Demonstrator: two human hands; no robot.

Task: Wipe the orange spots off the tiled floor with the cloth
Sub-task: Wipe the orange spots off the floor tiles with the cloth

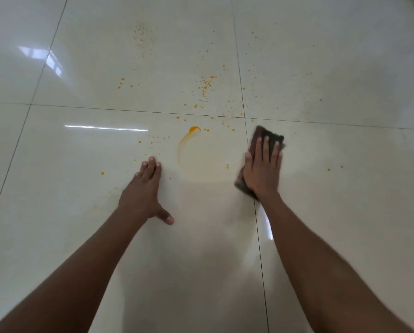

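Note:
Glossy cream floor tiles (81,212) fill the view. Orange spots (206,85) are scattered over the tiles ahead of me, and a curved orange smear (188,138) lies between my hands. A dark folded cloth (269,138) lies flat on the floor across a grout line, its far end sticking out beyond my fingers. My right hand (262,169) presses flat on top of the cloth, fingers spread. My left hand (144,188) rests palm down on the bare tile to the left of the smear, holding nothing. A few spots sit just beyond its fingertips.
Dark grout lines (129,111) cross the floor. Two lone orange dots (329,169) lie to the right of the cloth. Window light reflects on the tiles at the left (45,58). A faint hazy patch (208,169) spreads between my hands.

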